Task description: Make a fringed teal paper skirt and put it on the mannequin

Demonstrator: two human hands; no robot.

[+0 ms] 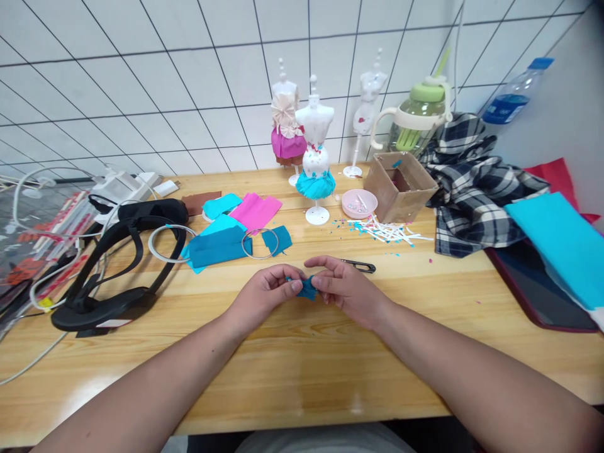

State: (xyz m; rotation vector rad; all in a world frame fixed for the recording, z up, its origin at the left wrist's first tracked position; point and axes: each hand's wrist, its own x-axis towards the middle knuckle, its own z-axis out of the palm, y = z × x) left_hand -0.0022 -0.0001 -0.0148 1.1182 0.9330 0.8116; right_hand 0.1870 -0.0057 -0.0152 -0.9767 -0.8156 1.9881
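White tiles (226, 94) with dark joints rise behind a wooden tabletop (340, 377). At upper right, the blue label (507, 108) on a water bottle (535, 78) bears pale writing too small to read; the red and orange print (33, 274) at the left edge is equally illegible. Three white dress forms stand at the back, the front one (315, 123) in a bright blue skirt (316, 185). To their right, a cardboard box (391, 196) hides the base of a green-lidded jug (419, 129), with white strips (384, 231) scattered before it. Flat teal cloth (219, 247) lies at left, near a black headset (125, 303); at right, a checked shirt (476, 195) is heaped. Left hand (268, 288) and right hand (346, 290) each pinch a small crumpled teal piece (308, 289) between them, over the middle of the tabletop. Fingers cover much of it, and the right hand partly hides some black snips (363, 267). Bright blue fabric (554, 236) is cut off by the right edge.
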